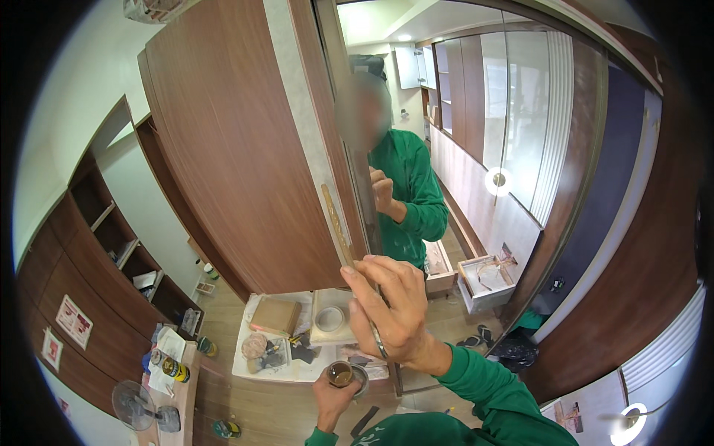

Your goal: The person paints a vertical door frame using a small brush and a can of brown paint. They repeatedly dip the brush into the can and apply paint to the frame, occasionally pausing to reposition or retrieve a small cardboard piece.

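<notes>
My right hand [394,308] is raised at the edge of a brown wood-grain door [230,149], its fingers closed round a thin brush [380,338]. Its fingertips are at the lower end of a long gold door handle [336,223], and the hand hides the brush's tip. Lower down, my left hand [332,401] grips a small cup [340,374] of brown liquid. A round metallic container [360,380] shows just beside that cup; I cannot tell whether the left hand holds it too.
A tall mirror [461,149] stands right of the door. Below it, a white-covered surface [297,369] carries a cardboard box [275,317], a tape roll [329,319] and sandpaper pieces. At left, a bench holds cans and a fan [134,405]; another can [226,429] is on the floor.
</notes>
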`<state>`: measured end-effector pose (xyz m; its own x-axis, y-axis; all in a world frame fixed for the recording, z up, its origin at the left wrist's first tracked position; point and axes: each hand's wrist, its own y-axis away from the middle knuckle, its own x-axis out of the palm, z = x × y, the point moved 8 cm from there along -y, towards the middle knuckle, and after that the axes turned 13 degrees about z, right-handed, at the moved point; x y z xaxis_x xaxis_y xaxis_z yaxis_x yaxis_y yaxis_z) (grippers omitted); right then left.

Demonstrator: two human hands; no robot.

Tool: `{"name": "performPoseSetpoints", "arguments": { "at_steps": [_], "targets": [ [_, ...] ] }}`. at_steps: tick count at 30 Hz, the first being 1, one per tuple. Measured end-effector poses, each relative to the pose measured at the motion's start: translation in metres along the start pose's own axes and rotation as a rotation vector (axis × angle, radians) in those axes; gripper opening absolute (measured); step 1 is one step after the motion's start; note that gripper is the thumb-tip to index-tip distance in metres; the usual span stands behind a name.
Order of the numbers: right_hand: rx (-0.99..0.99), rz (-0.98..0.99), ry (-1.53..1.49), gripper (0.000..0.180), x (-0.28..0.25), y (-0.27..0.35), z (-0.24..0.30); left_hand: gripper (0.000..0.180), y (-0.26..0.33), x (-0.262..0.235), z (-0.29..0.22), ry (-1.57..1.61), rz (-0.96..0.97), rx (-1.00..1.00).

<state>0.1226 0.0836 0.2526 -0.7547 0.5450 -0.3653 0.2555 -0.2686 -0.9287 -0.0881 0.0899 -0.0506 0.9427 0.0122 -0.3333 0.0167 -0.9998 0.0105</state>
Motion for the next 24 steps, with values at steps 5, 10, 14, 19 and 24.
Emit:
{"name": "performPoseSetpoints", "arguments": {
  "at_steps": [5, 10, 14, 19, 24],
  "targets": [
    [0.009, -0.012, 0.002, 0.048, -0.001, -0.006, -0.004, 0.048, -0.007, -0.002, -0.004, 0.006, 0.000, 0.017],
    [0.009, -0.026, 0.011, 0.049, -0.003, -0.011, -0.008, 0.047, -0.011, -0.001, -0.004, 0.003, -0.008, 0.031],
    [0.012, -0.035, 0.014, 0.049, -0.001, -0.013, -0.010, 0.046, -0.014, -0.001, -0.006, -0.021, -0.003, 0.031],
    [0.020, -0.037, 0.019, 0.048, 0.000, -0.011, -0.013, 0.045, -0.014, 0.000, -0.010, 0.017, 0.002, 0.009],
    [0.050, 0.017, -0.010, 0.049, 0.002, 0.001, -0.007, 0.045, -0.015, -0.001, 0.002, 0.072, 0.001, 0.032]
  ]
}}
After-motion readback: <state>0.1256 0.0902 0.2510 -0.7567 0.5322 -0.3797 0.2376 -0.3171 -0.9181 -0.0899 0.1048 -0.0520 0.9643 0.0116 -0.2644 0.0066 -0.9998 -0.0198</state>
